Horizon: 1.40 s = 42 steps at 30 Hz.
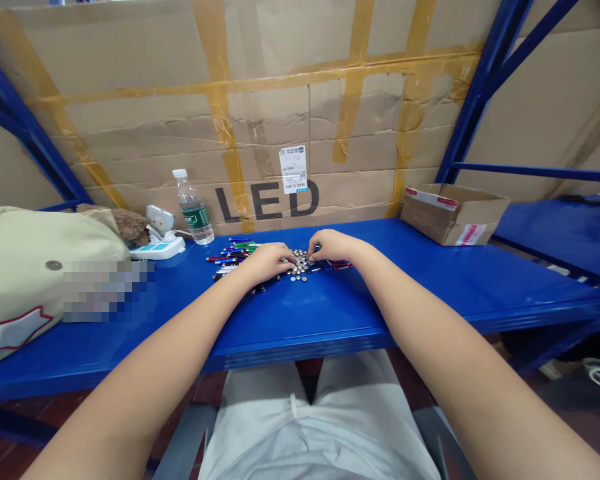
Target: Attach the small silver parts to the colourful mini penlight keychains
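A loose pile of small round silver discs, like button cells, lies on the blue table in front of me. My left hand reaches into the pile from the left, thumb and fingers drawn together over the discs. From the right, my right hand bends down at the pile's edge with its fingertips pinched. Whatever sits between the fingertips of either hand is too small to make out. Several slim pen-like sticks in different colours lie beside and partly under my left hand. Dark red slim pieces show beneath my right wrist.
A water bottle stands behind the sticks, near a white power strip. At far left is a cream bag. An open cardboard box sits at the back right. A large cardboard panel closes off the table's rear.
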{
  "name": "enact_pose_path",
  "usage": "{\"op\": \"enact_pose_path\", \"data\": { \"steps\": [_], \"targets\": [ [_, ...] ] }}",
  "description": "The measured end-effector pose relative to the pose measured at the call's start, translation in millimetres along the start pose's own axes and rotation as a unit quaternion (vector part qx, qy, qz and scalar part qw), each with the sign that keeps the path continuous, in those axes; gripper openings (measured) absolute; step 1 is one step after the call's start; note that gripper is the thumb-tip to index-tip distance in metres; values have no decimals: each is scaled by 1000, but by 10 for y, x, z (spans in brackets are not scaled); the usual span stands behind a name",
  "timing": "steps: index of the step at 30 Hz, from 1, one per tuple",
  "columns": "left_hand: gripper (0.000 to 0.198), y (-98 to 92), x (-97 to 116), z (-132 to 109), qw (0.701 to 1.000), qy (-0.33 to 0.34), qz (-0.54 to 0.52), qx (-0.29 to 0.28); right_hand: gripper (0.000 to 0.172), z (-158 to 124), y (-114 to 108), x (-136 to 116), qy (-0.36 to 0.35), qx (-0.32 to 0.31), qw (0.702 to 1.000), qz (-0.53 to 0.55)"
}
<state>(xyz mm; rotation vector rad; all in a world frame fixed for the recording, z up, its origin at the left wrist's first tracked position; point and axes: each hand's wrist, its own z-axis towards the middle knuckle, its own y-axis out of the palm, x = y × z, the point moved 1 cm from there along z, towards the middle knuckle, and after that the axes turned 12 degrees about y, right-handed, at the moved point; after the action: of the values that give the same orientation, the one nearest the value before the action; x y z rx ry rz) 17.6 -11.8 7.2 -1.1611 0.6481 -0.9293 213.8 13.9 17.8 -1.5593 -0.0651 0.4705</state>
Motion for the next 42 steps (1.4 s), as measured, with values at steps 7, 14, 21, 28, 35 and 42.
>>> {"op": "enact_pose_path", "data": {
  "steps": [7,14,21,28,35,42],
  "targets": [
    [21,0,-4,4,1000,-15,16,-7,17,-4,12,-29,2,-13,1000,3],
    [24,21,-29,0,999,-34,13,-19,19,50,76,-34,-26,-26,999,-20],
    [25,50,-72,1,999,-40,24,-13,19,83,120,-69,-31,-8,999,-18],
    [19,57,-104,17,998,-59,31,0,20,71,116,-71,-43,-11,999,-19],
    [23,-9,1,36,998,-65,17,12,20,83,129,-68,-18,-12,999,-23],
    [20,-12,70,73,999,-33,-8,-18,23,78,136,-86,12,-16,999,-25]
  ]
}}
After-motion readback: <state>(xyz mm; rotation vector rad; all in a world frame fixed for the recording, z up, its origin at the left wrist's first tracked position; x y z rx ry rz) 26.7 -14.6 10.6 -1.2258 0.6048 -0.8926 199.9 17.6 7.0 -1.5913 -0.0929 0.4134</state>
